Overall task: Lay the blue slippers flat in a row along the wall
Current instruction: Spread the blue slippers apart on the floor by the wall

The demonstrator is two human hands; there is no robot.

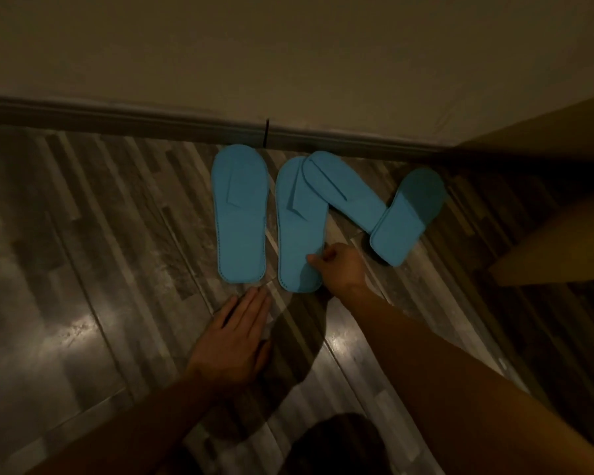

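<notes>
Four flat blue slippers (300,221) lie on the striped floor (83,234) by the wall (288,63), two overlapping askew; right hand (340,265) pinches the second slipper's edge; left hand (234,337) hovers flat, fingers together.

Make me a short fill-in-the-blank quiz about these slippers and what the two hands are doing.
1. There are ____ blue slippers on the floor by the wall.
2. The right hand pinches the heel end of the ____ slipper from the left.
3. The left hand rests flat and touches ____ slipper.
4. The third slipper overlaps the toe of the second and lies ____ rather than straight.

Missing words: four; second; no; slanted
</notes>
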